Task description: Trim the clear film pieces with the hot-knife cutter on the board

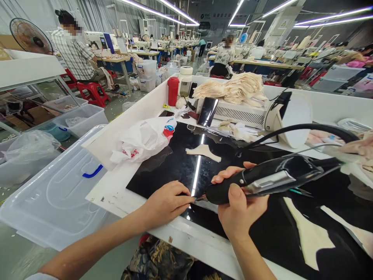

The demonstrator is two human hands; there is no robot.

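Note:
My right hand point(243, 210) is wrapped around a black hand tool point(271, 173) with a silver lever and a narrow metal tip. The tool's body extends toward the right, and its tip points left, low over a glossy black sheet point(163, 175). My left hand point(170, 200) is closed, thumb and fingers pinched together close to the tip; what they hold, if anything, is too small to make out. Beyond the hands lies a cream cut piece point(204, 151). Another cream piece point(310, 233) rests right of my right hand, beside a pale piece point(349, 229) at the edge.
A white plastic bag point(142, 140) lies at the sheet's left. Behind are a red flask point(173, 91), a phone point(208, 111), stacked cream pieces point(233, 89) and a black cable point(291, 130). Clear lidded bins point(58, 186) stand left of the table. People sit at distant sewing tables.

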